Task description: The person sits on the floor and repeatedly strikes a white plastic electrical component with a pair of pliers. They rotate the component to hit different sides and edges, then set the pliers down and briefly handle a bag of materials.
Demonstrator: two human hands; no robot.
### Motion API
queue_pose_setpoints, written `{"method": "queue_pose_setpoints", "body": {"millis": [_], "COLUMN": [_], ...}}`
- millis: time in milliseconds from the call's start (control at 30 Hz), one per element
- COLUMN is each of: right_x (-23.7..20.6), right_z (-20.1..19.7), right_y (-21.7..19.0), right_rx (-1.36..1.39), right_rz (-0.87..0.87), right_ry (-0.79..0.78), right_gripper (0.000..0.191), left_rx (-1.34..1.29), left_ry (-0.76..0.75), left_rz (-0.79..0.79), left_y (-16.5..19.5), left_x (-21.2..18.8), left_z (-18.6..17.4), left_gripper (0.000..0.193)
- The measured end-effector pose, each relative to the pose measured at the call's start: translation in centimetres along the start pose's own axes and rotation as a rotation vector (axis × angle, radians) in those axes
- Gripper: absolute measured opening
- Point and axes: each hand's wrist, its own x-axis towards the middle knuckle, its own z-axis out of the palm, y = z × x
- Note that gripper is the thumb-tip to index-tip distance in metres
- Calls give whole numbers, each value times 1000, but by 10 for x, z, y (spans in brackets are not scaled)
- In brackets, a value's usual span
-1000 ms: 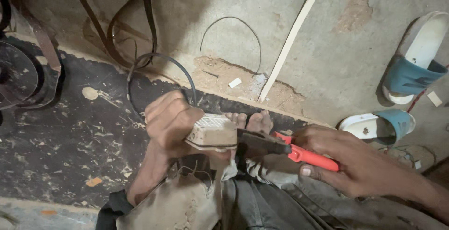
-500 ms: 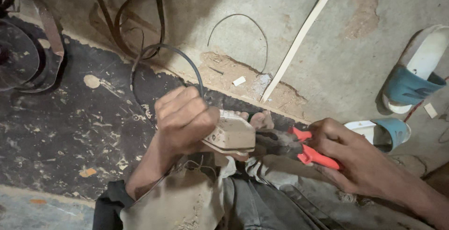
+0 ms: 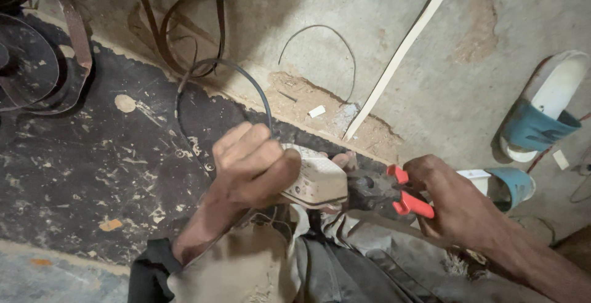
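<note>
1. Since the earlier views, the left hand (image 3: pixel 255 167) had slid further over the white plastic box (image 3: pixel 317 183) and closed tightly around its left end.
2. The right hand (image 3: pixel 449 201) had drawn back slightly, fingers wrapped around the red-handled pliers (image 3: pixel 388 193), whose dark head sat at the box's right edge; the work on the box appeared ongoing.
3. The box was held above the person's lap, with a black cable (image 3: pixel 246 87) looping away from it.
4. The concrete floor (image 3: pixel 400 7) was patched and dusty, with a dark mat (image 3: pixel 92 173), a wooden strip (image 3: pixel 400 53) and blue-and-white sandals (image 3: pixel 542 115) nearby.
</note>
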Motion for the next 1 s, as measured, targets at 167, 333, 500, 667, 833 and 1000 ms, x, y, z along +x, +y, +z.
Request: {"method": "queue_pose_setpoints", "body": {"millis": [167, 333, 500, 667, 833, 1000], "right_x": [-2, -6, -2, 0, 4, 7], "right_z": [1, -1, -4, -4, 4, 12], "right_y": [11, 24, 44, 29, 26, 22], "right_rx": [-80, 16, 258, 214, 190, 218], "right_rz": [6, 470, 404, 312, 56, 263], "right_ry": [46, 143, 237, 111, 163, 162], "right_gripper": [52, 48, 40, 34, 37, 36], "left_rx": [39, 53, 169, 303, 393, 458], "left_ry": [30, 26, 42, -124, -198, -228], "left_rz": [20, -23, -57, 71, 71, 96], "left_y": [2, 7, 7, 3, 6, 6], "left_x": [-3, 5, 10, 21, 31, 26], "left_z": [7, 2, -21, -22, -15, -10], "left_gripper": [16, 18, 19, 21, 19, 19]}}
